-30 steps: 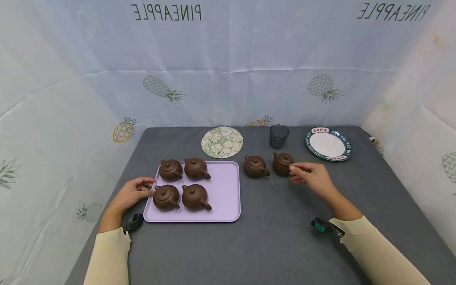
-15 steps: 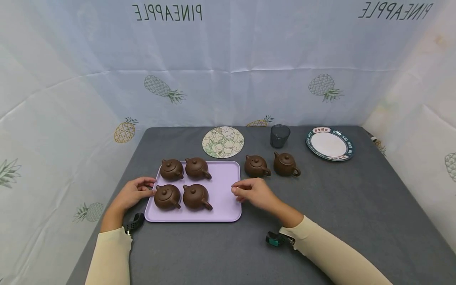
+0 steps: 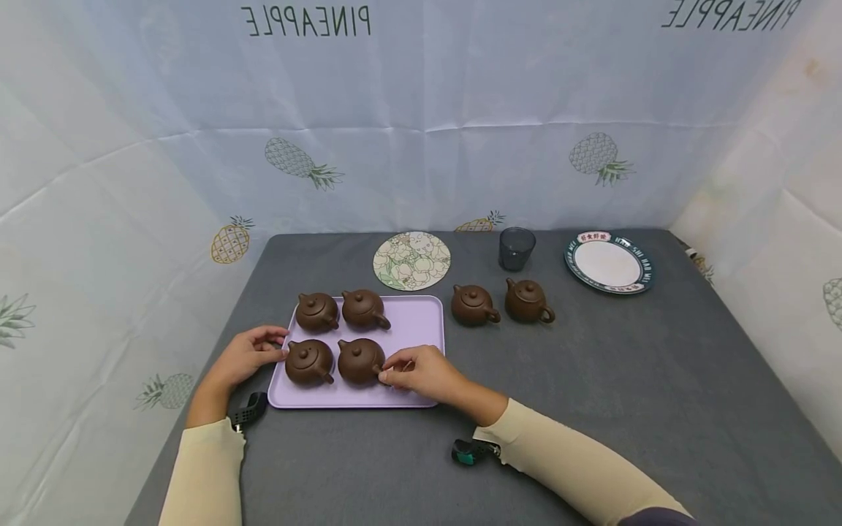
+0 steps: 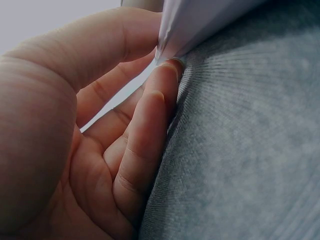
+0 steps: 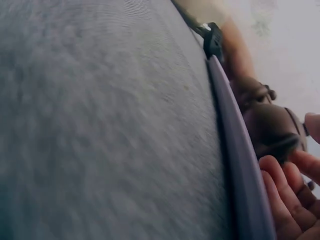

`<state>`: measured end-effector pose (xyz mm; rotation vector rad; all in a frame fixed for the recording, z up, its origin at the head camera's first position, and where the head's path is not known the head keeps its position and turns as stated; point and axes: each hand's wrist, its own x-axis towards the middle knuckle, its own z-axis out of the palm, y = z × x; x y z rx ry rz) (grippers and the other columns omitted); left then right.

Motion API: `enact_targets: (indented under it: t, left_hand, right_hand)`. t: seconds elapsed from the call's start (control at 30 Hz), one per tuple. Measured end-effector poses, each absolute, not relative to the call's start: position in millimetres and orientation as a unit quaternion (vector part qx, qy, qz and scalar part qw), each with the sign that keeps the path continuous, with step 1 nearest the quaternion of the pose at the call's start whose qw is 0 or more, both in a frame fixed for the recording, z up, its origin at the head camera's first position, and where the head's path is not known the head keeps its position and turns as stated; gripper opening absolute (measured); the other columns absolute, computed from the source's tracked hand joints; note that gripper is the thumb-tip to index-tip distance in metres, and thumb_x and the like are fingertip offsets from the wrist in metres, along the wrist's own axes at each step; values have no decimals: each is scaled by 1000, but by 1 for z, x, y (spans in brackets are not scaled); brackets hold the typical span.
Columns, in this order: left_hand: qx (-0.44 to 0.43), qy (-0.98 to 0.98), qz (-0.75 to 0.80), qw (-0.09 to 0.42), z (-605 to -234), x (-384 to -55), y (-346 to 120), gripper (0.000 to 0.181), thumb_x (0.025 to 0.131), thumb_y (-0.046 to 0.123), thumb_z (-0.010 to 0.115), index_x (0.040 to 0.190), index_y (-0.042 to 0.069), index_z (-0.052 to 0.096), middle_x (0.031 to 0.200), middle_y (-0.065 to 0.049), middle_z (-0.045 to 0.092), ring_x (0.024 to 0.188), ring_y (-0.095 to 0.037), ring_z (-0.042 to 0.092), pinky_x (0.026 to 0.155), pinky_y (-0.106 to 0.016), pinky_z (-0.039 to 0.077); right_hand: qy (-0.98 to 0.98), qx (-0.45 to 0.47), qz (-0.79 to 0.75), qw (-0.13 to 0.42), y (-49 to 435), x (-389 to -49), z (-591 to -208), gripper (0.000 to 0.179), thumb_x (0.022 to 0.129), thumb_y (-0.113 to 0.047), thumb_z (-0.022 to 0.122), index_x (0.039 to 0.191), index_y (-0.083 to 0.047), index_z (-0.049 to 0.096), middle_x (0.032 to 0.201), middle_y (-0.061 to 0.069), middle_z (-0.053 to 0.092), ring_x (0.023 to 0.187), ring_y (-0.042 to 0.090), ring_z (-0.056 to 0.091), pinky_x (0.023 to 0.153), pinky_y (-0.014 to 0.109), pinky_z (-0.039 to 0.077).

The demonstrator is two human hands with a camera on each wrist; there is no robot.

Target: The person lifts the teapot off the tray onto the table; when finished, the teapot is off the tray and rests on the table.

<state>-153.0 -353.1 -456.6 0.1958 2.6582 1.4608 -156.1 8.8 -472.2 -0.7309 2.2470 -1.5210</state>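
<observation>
Several brown teapots stand on a lilac tray (image 3: 414, 314) in the head view. My left hand (image 3: 246, 356) holds the tray's left edge; in the left wrist view, its thumb (image 4: 140, 37) lies against the outer wall while the other fingers reach to the underside. My right hand (image 3: 421, 372) is over the tray's right part, fingertips right at the handle of the front teapot (image 3: 359, 361). In the right wrist view that handle (image 5: 280, 146) meets the index fingertip, the thumb stands apart, and the remaining fingers are bent above the tray. Another teapot (image 3: 309, 362) sits beside the left hand.
Two more teapots, one near (image 3: 473, 305) and one farther right (image 3: 528, 301), stand right of the tray on the grey tablecloth (image 3: 592, 380). Behind are a round patterned mat (image 3: 411, 261), a dark glass (image 3: 516, 248) and a green-rimmed plate (image 3: 608, 263). Printed cloth (image 3: 421, 146) encloses the table.
My right hand has left the handle of the rightmost teapot on the table and moved left over the tray to the front teapot's handle. My left hand stays at the tray's edge.
</observation>
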Motion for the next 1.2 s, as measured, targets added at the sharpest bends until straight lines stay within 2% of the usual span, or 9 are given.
enact_targets:
  t: [0.3,0.67,0.97,1.2]
  left_hand:
    - [58,873,481,57,-455,-153,-352,41,82,-1,73,118,-12,58,101,-25,61,70,-9,58,65,-24,46]
    - [55,872,484,57,-458,-154,-353,40,82,-2,73,118,-12,58,100,-23,61,70,-9,58,65,-23,46]
    - [59,870,487,53,-455,-155,-351,40,82,-3,73,117,-13,58,99,-23,61,70,-9,58,65,-23,46]
    - [63,870,487,52,-456,-151,-352,39,82,-3,72,117,-13,58,96,-23,63,69,-8,58,65,-22,46]
  right_hand:
    - [786,-267,-535,157,-2,-156,-483,10,88,-21,73,85,-12,70,67,-8,60,57,4,55,52,22,43]
    - [799,-272,-518,138,4,-156,-477,13,89,-16,71,78,-11,66,64,-8,58,56,3,53,52,23,42]
    - [806,-266,-511,137,28,-164,-468,13,90,-19,71,79,-13,68,66,-7,61,58,5,56,51,24,43]
    - [813,-265,-504,121,61,-169,-455,10,90,-21,71,82,-15,70,72,-6,63,65,10,60,57,27,47]
